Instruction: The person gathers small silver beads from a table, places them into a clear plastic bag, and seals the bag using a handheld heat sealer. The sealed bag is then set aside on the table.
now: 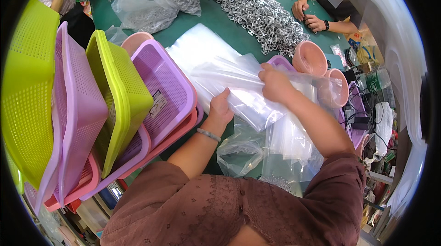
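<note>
"Grip?"
"Your right hand (275, 84) pinches a clear plastic bag (243, 77) over the table (225, 26), toward its near edge; left hand (221, 108) half-curled, fingers behind plastic, can't tell hold."
"Edge?"
"Mostly behind your shirt (202, 209)."

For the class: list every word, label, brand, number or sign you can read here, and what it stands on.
No text is legible.
White label inside the perforated purple basket: print too small to read.
Green label on the clear plastic bottle: too blurred to read.
</note>
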`<action>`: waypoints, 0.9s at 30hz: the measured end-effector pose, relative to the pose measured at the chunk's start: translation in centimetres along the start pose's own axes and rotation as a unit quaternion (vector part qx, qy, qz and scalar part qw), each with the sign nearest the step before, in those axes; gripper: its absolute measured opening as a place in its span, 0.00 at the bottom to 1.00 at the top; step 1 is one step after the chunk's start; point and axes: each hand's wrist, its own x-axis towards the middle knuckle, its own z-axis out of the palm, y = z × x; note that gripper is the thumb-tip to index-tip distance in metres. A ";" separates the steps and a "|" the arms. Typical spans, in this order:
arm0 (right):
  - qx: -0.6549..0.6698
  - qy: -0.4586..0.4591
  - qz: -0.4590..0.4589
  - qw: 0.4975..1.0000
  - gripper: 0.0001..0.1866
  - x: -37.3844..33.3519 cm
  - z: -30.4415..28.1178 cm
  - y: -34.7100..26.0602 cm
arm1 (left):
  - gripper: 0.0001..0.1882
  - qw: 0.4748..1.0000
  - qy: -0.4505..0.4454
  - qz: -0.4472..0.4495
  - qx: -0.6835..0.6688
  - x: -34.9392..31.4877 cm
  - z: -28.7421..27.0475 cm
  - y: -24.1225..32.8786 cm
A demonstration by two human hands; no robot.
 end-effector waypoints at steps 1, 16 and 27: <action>-0.066 0.018 0.016 0.998 0.12 -0.6 0.1 -1.4 | 0.21 1.000 -0.024 0.008 -0.015 -0.3 0.2 0.0; 0.280 0.034 0.096 0.955 0.25 5.1 -1.7 3.9 | 0.21 0.912 0.169 0.290 0.233 -1.3 0.7 0.4; 0.176 -0.055 0.152 0.971 0.17 17.0 8.9 5.7 | 0.32 0.669 0.315 0.417 0.529 0.4 0.2 2.1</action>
